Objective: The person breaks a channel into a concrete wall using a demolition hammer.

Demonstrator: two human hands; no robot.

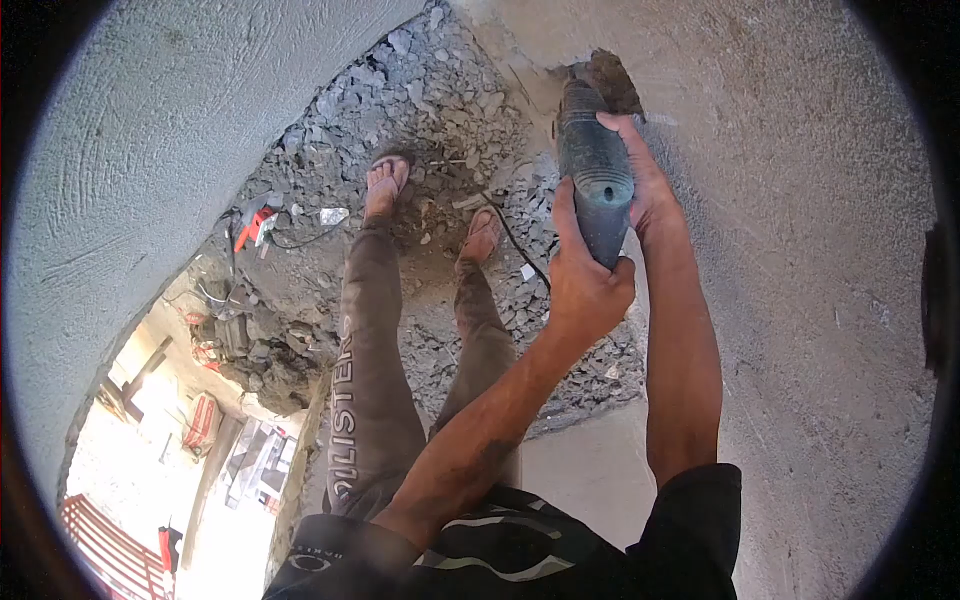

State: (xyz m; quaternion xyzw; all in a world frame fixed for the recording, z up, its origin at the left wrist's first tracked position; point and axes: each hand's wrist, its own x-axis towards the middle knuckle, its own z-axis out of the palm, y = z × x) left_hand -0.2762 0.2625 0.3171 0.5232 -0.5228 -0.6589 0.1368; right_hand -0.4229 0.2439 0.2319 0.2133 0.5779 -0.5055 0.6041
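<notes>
Power tool [595, 165] clamped by both hands, left hand [585, 285] at rear, right hand [640, 175] alongside, tip in wall hole [612, 80]. Risk: kickback; chips hitting sandalled feet [385, 185].

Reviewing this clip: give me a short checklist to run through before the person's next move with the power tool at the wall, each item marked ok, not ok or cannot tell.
1. Both hands on the power tool: ok; left hand grips its rear, right hand wraps its side.
2. Tool tip seated in the hole in the wall: cannot tell; the tip is hidden.
3. Cord away from the feet: not ok; it runs beside the right foot.
4. Footing: not ok; open sandals on loose rubble.
5. Hand protection: not ok; both hands bare.
</notes>
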